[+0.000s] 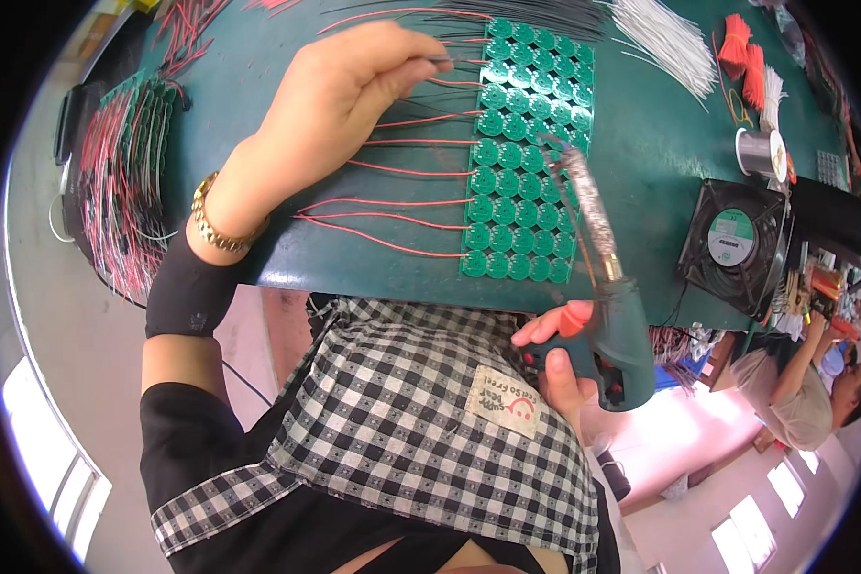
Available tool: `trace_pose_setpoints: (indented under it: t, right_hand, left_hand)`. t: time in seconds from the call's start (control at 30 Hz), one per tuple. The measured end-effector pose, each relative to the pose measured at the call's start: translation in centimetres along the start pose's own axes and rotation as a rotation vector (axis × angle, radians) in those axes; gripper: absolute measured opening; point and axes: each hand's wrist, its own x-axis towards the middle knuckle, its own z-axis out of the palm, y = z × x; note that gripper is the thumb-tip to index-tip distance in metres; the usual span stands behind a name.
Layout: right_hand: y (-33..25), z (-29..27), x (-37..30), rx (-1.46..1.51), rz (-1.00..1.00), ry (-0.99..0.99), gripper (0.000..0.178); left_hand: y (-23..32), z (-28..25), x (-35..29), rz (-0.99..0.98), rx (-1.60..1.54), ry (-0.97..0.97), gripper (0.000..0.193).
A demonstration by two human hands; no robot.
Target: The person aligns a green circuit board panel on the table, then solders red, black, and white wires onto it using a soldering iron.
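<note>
A green panel of small round circuit boards (526, 153) lies on the table, with red wires (411, 172) running leftward from its left edge. My left hand (340, 100), with a gold-coloured bracelet at the wrist, is at the panel's upper left. Its thumb and forefinger pinch a thin wire beside the edge; the wire's colour is hard to make out. My right hand (562, 359) grips a dark green soldering gun (627, 335) below the panel. The gun's metal barrel points up, and its tip appears over the panel's right side; contact cannot be told.
Bundled wired boards (129, 182) hang at the left table edge. Black wires (536, 14), white wires (665, 43) and red wire bundles (741, 57) lie at the back. A solder spool (761, 155) and fan (734, 239) stand right. Another person (804, 392) works farther right.
</note>
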Motion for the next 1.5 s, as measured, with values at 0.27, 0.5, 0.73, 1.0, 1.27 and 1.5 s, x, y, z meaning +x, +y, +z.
trace_pose_setpoints:
  t: [0.27,0.5,0.73,1.0,1.27,1.5]
  right_hand:
    - [-0.2,-0.1,0.0,0.061,0.128,-0.125,0.043]
    - [-2.0,0.1,0.9,-0.189,0.243,-0.169,0.023]
    - [-1.0,0.2,0.5,-0.251,0.170,-0.097,0.012]
    - [-1.1,0.4,0.5,-0.297,0.136,-0.104,0.012]
    - [-0.7,-0.4,-0.1,-0.202,0.131,-0.053,0.037]
    - [1.4,-1.8,-1.2,0.018,0.060,-0.115,0.040]
  left_hand:
    - [2.1,2.1,-2.1,-0.324,-0.246,-0.156,0.008]
    - [1.7,2.5,-1.9,-0.330,-0.203,-0.223,0.006]
    - [1.8,2.5,-1.7,-0.291,-0.156,-0.222,0.007]
    - [1.7,2.5,-1.7,-0.290,-0.132,-0.228,0.007]
    - [1.6,2.5,-1.8,-0.304,-0.138,-0.240,0.008]
    - [1.7,2.5,-1.8,-0.310,-0.152,-0.251,0.008]
